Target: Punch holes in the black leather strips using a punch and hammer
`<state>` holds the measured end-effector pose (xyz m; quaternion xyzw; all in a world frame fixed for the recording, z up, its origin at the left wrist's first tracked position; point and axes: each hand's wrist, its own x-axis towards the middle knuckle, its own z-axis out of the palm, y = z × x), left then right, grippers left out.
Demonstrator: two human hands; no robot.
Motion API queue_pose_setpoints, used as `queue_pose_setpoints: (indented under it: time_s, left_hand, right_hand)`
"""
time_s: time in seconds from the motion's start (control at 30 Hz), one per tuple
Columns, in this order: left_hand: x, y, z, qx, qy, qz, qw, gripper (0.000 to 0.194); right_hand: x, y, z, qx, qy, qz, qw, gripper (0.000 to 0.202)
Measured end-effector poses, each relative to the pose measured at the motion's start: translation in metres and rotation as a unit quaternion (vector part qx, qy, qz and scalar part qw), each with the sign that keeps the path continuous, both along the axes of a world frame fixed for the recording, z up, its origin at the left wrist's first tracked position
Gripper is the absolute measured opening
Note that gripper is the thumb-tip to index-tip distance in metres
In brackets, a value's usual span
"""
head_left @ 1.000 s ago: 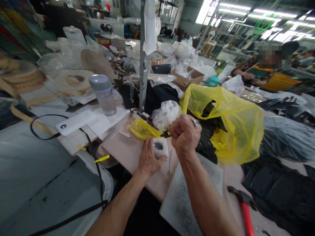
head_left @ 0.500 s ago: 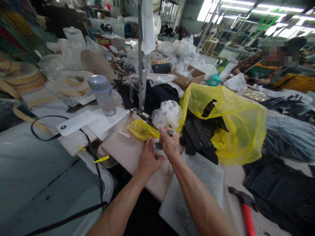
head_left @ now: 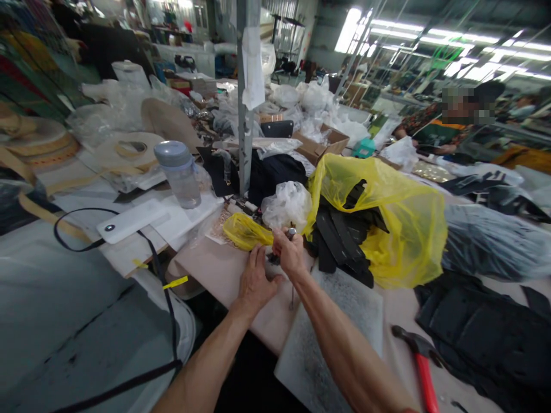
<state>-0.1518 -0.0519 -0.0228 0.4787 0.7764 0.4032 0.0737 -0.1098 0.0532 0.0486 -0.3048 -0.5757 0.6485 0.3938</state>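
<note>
My right hand (head_left: 289,253) is closed around a small tool with a round metal end (head_left: 291,233), which sticks up above the fist. The rest of that tool is hidden. Beside it, my left hand (head_left: 257,282) lies with its fingers stretched out and thumb apart, against a small pale piece with a dark patch (head_left: 272,259). A yellow mesh bundle (head_left: 246,231) and a crumpled clear plastic bag (head_left: 286,205) sit just beyond both hands. To their right, black strips (head_left: 340,238) spill from a yellow plastic bag (head_left: 413,229).
A white slab (head_left: 333,327) lies under my right forearm. A red-handled hammer (head_left: 425,376) rests at the right, near folded black material (head_left: 477,338). On the left stand a water bottle (head_left: 183,178) and tape rolls (head_left: 131,150). A metal post (head_left: 246,132) rises behind. Another person (head_left: 447,129) sits far right.
The whole view has shifted slightly, with the background moving left. Both hands stay at the same spot, and the tool's metal end in my right fist shows at a slightly different angle.
</note>
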Motion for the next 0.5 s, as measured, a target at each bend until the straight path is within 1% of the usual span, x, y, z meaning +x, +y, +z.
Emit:
queue_pose_setpoints:
  time_s: [0.07,0.13,0.17,0.27,0.3,0.37,0.4,0.43,0.47,0.5]
  left_hand:
    - [-0.001,0.001,-0.001,0.005,-0.006,-0.001,1.0,0.087]
    - [-0.001,0.002,-0.002,0.008,-0.005,-0.006,1.0,0.089]
    - [-0.001,0.002,-0.003,0.01,-0.003,-0.009,1.0,0.089]
    - [-0.001,0.002,-0.005,0.009,-0.002,-0.009,1.0,0.088]
    - [-0.002,0.003,-0.005,0.007,-0.003,-0.007,1.0,0.088]
    - [-0.002,0.003,-0.007,0.002,-0.005,-0.004,1.0,0.087]
    - [-0.003,0.003,-0.008,0.0,-0.006,-0.004,1.0,0.088]
    - [-0.003,0.003,-0.009,0.0,-0.007,-0.003,1.0,0.088]
    - [-0.003,0.003,-0.009,0.0,-0.008,-0.002,1.0,0.088]
    - [-0.003,0.003,-0.009,-0.001,-0.009,0.0,1.0,0.089]
  right_hand:
    - [0.004,0.003,-0.002,0.029,-0.022,0.019,0.999,0.042]
    - [0.009,0.009,0.003,0.057,-0.027,0.047,0.997,0.036]
    - [0.012,0.012,0.007,0.055,-0.017,0.066,0.996,0.033]
    - [0.014,0.022,0.018,0.019,0.007,0.144,0.989,0.039]
    - [0.014,0.024,0.021,0.023,-0.008,0.179,0.984,0.038]
    - [0.011,0.024,0.026,0.062,-0.058,0.232,0.969,0.038]
    - [0.009,0.022,0.028,0.083,-0.077,0.238,0.965,0.042]
    - [0.008,0.02,0.03,0.099,-0.084,0.223,0.966,0.045]
    - [0.007,0.017,0.032,0.106,-0.078,0.185,0.974,0.046]
    - [0.006,0.014,0.033,0.104,-0.066,0.131,0.984,0.047]
